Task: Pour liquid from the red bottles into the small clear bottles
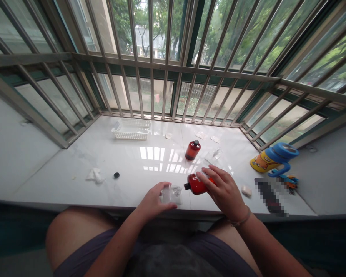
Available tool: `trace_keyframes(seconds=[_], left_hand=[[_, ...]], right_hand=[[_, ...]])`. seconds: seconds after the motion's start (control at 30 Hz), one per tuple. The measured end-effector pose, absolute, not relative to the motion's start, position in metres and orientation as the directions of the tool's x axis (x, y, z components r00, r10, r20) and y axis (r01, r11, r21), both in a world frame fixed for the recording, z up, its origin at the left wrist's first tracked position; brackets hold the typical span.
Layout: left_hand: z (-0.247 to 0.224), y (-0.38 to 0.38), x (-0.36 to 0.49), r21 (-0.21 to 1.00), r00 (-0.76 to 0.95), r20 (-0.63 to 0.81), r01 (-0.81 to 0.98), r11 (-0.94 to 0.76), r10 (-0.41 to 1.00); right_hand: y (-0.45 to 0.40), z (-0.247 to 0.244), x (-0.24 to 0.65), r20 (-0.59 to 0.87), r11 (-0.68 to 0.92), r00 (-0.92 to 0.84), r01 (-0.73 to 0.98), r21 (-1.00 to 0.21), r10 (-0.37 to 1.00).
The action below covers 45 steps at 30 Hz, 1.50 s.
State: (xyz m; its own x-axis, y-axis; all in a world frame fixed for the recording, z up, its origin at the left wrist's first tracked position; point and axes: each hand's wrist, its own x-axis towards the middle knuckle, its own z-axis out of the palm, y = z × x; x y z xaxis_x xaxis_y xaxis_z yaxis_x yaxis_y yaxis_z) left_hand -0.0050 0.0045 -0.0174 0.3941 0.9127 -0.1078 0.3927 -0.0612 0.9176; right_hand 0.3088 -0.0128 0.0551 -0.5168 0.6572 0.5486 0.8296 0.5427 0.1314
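Note:
In my right hand (223, 186) is a red translucent bottle (197, 184), tipped on its side with its dark neck pointing left. My left hand (154, 202) has its thumb and fingers around a small clear plastic container (170, 194) near the counter's front edge. The bottle's neck is just right of this container, a little apart from it. Whether liquid is flowing I cannot tell. A black cap (116, 175) lies on the counter to the left. Farther back stands a second red bottle (193, 150), upright with a dark top.
A white perforated basket (131, 130) sits at the back left of the white counter (83, 154). Crumpled tissue (95, 175) lies at left. To the right are a blue and yellow flask (272, 158), a small pale block (246, 191) and a blurred-out dark object (271, 196). Window bars close off the back.

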Motion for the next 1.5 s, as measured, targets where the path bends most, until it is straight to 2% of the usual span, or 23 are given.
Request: trace_keyframes(seconds=[1.5], left_hand=[[0.01, -0.003, 0.0, 0.93, 0.367, -0.066, 0.36, -0.077, 0.928]], right_hand=[[-0.016, 0.065, 0.304, 0.545, 0.549, -0.543, 0.818, 0.172, 0.639]])
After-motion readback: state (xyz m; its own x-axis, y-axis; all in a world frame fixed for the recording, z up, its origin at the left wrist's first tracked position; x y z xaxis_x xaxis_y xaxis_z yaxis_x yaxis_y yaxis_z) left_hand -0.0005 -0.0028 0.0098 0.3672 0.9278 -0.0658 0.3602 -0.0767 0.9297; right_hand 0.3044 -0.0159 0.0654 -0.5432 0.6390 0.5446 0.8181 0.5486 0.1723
